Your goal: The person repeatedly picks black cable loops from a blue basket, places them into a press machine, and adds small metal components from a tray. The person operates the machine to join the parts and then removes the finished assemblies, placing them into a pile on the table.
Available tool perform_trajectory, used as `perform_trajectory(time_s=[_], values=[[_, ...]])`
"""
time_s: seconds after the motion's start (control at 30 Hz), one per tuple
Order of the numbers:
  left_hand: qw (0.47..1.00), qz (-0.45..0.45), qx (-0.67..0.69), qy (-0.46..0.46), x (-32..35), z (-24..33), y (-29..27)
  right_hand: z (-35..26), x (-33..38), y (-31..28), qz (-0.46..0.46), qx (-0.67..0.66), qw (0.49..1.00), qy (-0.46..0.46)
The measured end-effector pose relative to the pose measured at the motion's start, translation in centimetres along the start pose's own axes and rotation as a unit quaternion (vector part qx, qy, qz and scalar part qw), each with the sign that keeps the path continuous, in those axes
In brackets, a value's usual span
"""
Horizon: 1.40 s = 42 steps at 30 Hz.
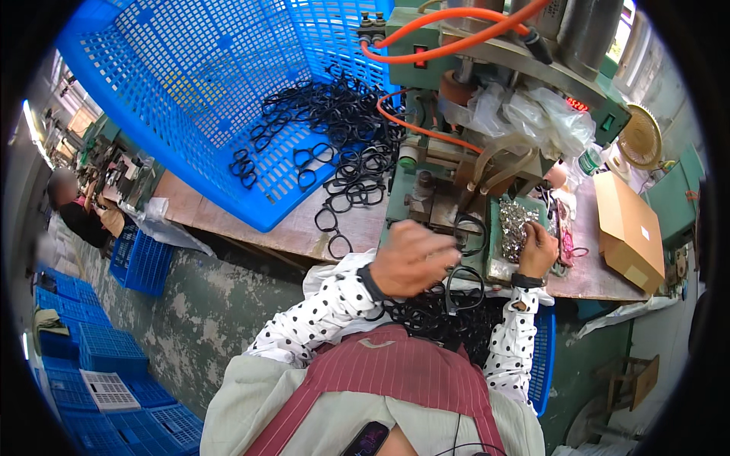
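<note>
The step in hand looks like feeding one black spectacle frame (465,285) to the green bench machine (449,182) while a small metal part is fetched for it. The left hand (411,260) is curled, knuckles up, its fingers closed on the frame at the machine's front edge; one dark oval rim hangs just below the hand at about 4 o'clock from it, and another rim shows at about 1 o'clock, against the machine. The right hand (538,249) rests at the 3 o'clock side of the tray of small silvery parts (514,228), fingers bent down into the heap. Whether it already pinches a piece I cannot tell, since the fingertips are hidden.

By my judgement the next move calls for a fine pinch on a single part and a steady hold on the frame, so that both meet squarely at the machine's working point, which lies just above the left hand at 12 o'clock.

The frame is thin, glossy black plastic with two rounded rims and no lenses; it looks light and likely to snag on its neighbours. Many like it lie in a tangled pile of frames (342,144) spilling from the tipped blue plastic crate (190,91) onto the wooden tabletop (289,228), at 11 o'clock from the left hand. More black frames (433,319) fill a blue basket (543,357) at the person's lap, at 6 o'clock. An orange hose (449,45) loops over the machine's top.
</note>
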<state>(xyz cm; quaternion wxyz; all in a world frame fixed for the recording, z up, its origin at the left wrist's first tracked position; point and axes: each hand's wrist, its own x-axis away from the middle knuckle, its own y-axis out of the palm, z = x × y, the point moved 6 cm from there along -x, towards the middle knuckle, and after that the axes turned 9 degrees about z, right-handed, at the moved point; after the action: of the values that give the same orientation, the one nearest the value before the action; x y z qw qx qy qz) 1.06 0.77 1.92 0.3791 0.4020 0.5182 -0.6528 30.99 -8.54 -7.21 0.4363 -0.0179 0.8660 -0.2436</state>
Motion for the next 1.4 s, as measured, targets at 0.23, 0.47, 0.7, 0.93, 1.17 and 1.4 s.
perform_trajectory(time_s=[0.23,0.47,0.7,0.93,1.17,1.4], values=[[0.79,-0.114,-0.412,-0.439,12.7,-13.4,-6.8,0.1,0.1,0.4,-0.007,0.063,0.998,0.006],[0.727,-0.177,-0.311,-0.586,18.2,-19.2,-8.0,-0.3,0.5,0.8,0.007,0.103,0.993,-0.055],[0.795,0.014,-0.232,-0.56,10.0,-16.0,-8.8,-3.3,-0.6,-0.8,0.028,0.067,0.995,-0.068],[0.975,0.112,-0.133,-0.135,-1.8,-4.2,-3.8,-9.2,-1.6,-1.4,-0.095,-0.296,0.938,0.153],[0.998,-0.032,0.061,0.007,-3.9,0.7,1.8,-15.0,-0.5,-1.9,-0.207,-0.424,0.849,0.238],[0.99,-0.071,0.112,0.051,-2.5,1.6,2.1,-16.7,-0.9,-1.0,-0.192,-0.428,0.849,0.242]])
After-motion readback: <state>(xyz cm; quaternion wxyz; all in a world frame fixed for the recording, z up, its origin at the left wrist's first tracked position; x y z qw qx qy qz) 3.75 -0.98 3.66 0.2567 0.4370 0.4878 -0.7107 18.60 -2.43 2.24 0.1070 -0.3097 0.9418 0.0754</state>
